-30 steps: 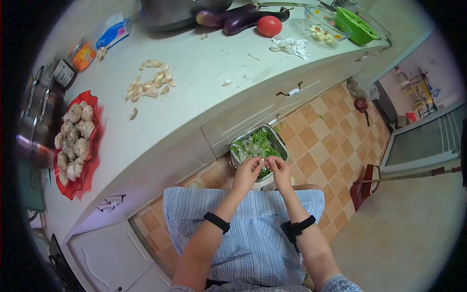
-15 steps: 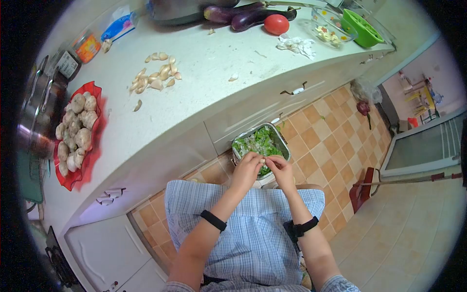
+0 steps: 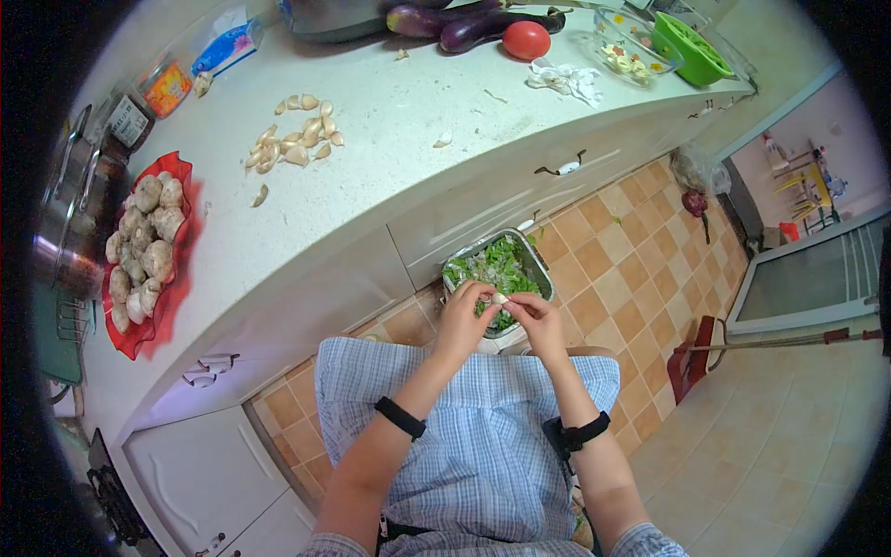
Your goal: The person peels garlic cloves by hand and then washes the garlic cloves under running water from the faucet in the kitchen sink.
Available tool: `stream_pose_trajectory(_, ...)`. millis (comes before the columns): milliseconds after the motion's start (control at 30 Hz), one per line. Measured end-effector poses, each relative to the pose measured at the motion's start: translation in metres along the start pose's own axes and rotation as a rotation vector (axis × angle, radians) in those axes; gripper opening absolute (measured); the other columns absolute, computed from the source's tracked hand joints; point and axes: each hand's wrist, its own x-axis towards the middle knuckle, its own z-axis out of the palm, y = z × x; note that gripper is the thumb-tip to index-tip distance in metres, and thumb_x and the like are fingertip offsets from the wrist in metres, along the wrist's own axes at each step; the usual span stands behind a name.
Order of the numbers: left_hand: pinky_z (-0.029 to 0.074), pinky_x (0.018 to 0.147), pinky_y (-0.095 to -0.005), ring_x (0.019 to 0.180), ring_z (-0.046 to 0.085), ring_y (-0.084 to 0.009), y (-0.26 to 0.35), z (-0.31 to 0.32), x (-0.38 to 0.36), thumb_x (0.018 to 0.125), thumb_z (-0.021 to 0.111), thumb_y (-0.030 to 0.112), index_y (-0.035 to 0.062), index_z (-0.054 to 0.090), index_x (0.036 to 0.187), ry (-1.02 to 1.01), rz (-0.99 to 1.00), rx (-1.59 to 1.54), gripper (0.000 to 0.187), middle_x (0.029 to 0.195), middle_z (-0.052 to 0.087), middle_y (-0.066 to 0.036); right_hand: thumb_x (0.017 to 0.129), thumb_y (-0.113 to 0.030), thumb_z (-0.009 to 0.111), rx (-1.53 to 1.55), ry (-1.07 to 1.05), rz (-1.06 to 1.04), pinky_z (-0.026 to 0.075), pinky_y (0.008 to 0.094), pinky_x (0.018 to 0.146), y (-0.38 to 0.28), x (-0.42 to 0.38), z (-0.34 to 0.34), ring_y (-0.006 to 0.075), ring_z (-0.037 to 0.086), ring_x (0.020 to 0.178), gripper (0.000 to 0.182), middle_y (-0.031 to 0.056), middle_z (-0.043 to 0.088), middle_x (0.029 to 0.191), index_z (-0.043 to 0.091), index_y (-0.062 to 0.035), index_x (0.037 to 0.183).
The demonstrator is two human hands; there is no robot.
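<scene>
Pinching a pale, rounded garlic clove (image 3: 499,299) between nearly closed left hand (image 3: 464,321) and right hand (image 3: 540,321), over ragged greens (image 3: 501,262) in squarish bin (image 3: 543,269)!

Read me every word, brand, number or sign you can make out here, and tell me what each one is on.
No text here can be read with certainty.
White-labelled dark jar: dark print shows, too small and blurred to read.
Orange-labelled jar: any lettering is too blurred to read.
Blue packet: no words can be made out.
</scene>
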Motion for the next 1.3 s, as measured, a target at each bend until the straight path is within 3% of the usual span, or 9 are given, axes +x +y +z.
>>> stream_pose_trajectory(100, 0.045, 0.071, -0.0289, 0.081, 0.057, -0.0216, 0.001, -0.001, 0.0, 0.072, 0.061, 0.007, 0.0002, 0.055, 0.089, 0.013, 0.03, 0.036, 0.019, 0.089, 0.056, -0.01, 0.075, -0.008, 0.062, 0.107, 0.023, 0.098, 0.043, 0.0202, 0.067, -0.005, -0.002, 0.0, 0.0096, 0.055, 0.074, 0.016, 0.0054, 0.06, 0.082, 0.061, 0.0012, 0.088)
stream_pose_trajectory(267, 0.047, 0.066, -0.0276, 0.077, 0.061, -0.0196, -0.011, 0.004, -0.004, 0.077, 0.057, 0.01, -0.0005, 0.055, 0.099, -0.064, -0.133, -0.213, 0.024, 0.091, 0.06, -0.013, 0.077, -0.009, 0.06, 0.16, 0.015, 0.151, 0.043, 0.0199, 0.068, -0.006, 0.0, -0.001, 0.0092, 0.055, 0.075, 0.017, 0.0054, 0.061, 0.083, 0.06, 0.0021, 0.09)
stream_pose_trajectory(467, 0.047, 0.064, -0.025, 0.073, 0.061, -0.0172, -0.002, 0.002, -0.004, 0.081, 0.052, 0.009, -0.0034, 0.053, 0.103, -0.102, -0.155, -0.299, 0.026, 0.093, 0.06, -0.015, 0.077, -0.008, 0.058, 0.055, 0.028, 0.004, 0.043, 0.0224, 0.068, -0.009, -0.001, 0.003, 0.0117, 0.055, 0.076, 0.015, 0.0067, 0.06, 0.082, 0.061, 0.0005, 0.09)
stream_pose_trajectory(633, 0.047, 0.063, -0.0258, 0.07, 0.061, -0.0183, 0.0, 0.002, -0.004, 0.08, 0.053, 0.009, -0.0036, 0.053, 0.103, -0.094, -0.106, -0.219, 0.026, 0.091, 0.058, -0.014, 0.074, -0.006, 0.059, -0.289, 0.101, -0.241, 0.044, 0.0248, 0.067, -0.024, -0.002, 0.007, 0.0172, 0.057, 0.075, 0.013, 0.01, 0.06, 0.08, 0.062, 0.0003, 0.085)
stream_pose_trajectory(800, 0.047, 0.068, -0.0262, 0.078, 0.059, -0.0175, -0.004, 0.011, -0.007, 0.079, 0.053, 0.006, -0.0004, 0.051, 0.108, -0.078, -0.065, -0.14, 0.03, 0.091, 0.058, -0.012, 0.072, -0.007, 0.06, -0.307, 0.157, -0.204, 0.045, 0.0255, 0.064, -0.026, -0.001, 0.013, 0.0174, 0.057, 0.07, 0.014, 0.011, 0.059, 0.077, 0.061, 0.0012, 0.083)
stream_pose_trajectory(867, 0.046, 0.064, -0.0294, 0.074, 0.058, -0.0233, 0.002, 0.012, -0.007, 0.074, 0.057, 0.006, -0.0018, 0.053, 0.104, -0.017, -0.06, -0.059, 0.031, 0.088, 0.056, -0.014, 0.071, -0.007, 0.06, -0.309, 0.185, -0.184, 0.045, 0.0257, 0.063, -0.027, 0.0, 0.014, 0.0174, 0.057, 0.068, 0.013, 0.011, 0.059, 0.076, 0.061, 0.0015, 0.081)
stream_pose_trajectory(1067, 0.046, 0.065, -0.0315, 0.074, 0.057, -0.0261, 0.005, 0.014, -0.008, 0.074, 0.056, 0.006, -0.0014, 0.053, 0.102, 0.001, -0.038, 0.008, 0.029, 0.087, 0.056, -0.015, 0.073, -0.006, 0.059, -0.267, 0.171, -0.086, 0.045, 0.0225, 0.064, -0.019, 0.004, 0.013, 0.0121, 0.057, 0.069, 0.011, 0.0069, 0.058, 0.075, 0.059, 0.0034, 0.079)
stream_pose_trajectory(1300, 0.047, 0.064, -0.0297, 0.074, 0.058, -0.0235, 0.003, 0.015, -0.007, 0.075, 0.055, 0.004, -0.0006, 0.053, 0.104, -0.008, -0.026, 0.066, 0.029, 0.087, 0.056, -0.014, 0.071, -0.009, 0.061, -0.162, 0.21, 0.003, 0.043, 0.0219, 0.058, -0.017, 0.006, 0.014, 0.0097, 0.054, 0.064, 0.013, 0.0057, 0.058, 0.068, 0.06, 0.0026, 0.078)
